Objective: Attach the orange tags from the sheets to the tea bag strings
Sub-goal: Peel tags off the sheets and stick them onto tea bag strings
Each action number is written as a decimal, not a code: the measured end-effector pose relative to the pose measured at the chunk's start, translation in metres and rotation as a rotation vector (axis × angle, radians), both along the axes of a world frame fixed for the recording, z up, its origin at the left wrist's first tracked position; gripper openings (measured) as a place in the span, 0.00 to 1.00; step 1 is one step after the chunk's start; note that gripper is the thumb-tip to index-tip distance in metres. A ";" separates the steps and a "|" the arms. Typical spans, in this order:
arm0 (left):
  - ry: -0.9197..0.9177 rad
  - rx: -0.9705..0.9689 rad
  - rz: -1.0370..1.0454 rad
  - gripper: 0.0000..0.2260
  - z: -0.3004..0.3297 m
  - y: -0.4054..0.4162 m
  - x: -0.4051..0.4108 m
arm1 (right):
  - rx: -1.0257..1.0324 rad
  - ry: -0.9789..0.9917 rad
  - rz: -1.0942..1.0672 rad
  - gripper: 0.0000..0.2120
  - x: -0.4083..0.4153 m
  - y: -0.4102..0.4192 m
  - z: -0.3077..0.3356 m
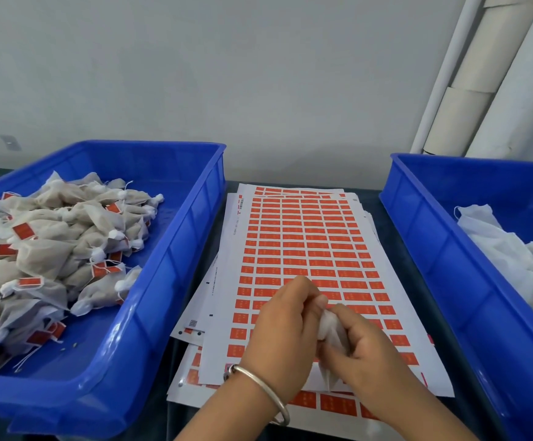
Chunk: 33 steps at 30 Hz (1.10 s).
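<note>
A stack of white sheets [306, 243] printed with rows of orange tags lies in the middle of the dark table. Over its near end, my left hand [286, 332] and my right hand [367, 348] meet around one white tea bag [330, 327]. Both hands pinch the bag, my left fingertips at its top and my right fingers around its body. Its string is hidden between the fingers. A metal bangle sits on my left wrist.
A blue tray [163, 281] on the left holds a heap of tea bags with orange tags on their strings. A second blue tray [443, 249] on the right holds white untagged bags. White and beige tubes [494, 78] lean against the wall at the back right.
</note>
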<state>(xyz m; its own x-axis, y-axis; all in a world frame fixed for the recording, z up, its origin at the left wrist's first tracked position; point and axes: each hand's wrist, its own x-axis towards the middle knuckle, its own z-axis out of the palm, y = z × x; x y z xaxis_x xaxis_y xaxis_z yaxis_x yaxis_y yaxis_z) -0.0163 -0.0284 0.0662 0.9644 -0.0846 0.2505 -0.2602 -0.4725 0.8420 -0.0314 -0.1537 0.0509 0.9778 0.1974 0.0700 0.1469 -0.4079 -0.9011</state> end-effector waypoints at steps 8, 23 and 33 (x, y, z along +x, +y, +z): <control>0.468 -0.565 -0.049 0.10 0.005 0.001 0.003 | -0.202 -0.423 -0.250 0.20 -0.001 0.000 -0.014; 0.551 -0.665 0.047 0.09 -0.001 -0.002 0.006 | -0.276 -0.357 -0.348 0.07 0.001 0.001 -0.012; 0.484 -0.570 -0.024 0.19 -0.002 0.006 0.002 | 0.008 0.320 -0.189 0.02 0.005 -0.007 0.007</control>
<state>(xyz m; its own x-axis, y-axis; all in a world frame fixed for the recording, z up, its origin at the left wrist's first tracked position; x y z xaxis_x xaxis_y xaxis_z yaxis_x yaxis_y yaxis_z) -0.0142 -0.0225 0.0643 0.9776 -0.0912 -0.1896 0.1964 0.0727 0.9778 -0.0261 -0.1603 0.0582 0.9696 0.0119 -0.2445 -0.2202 -0.3938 -0.8924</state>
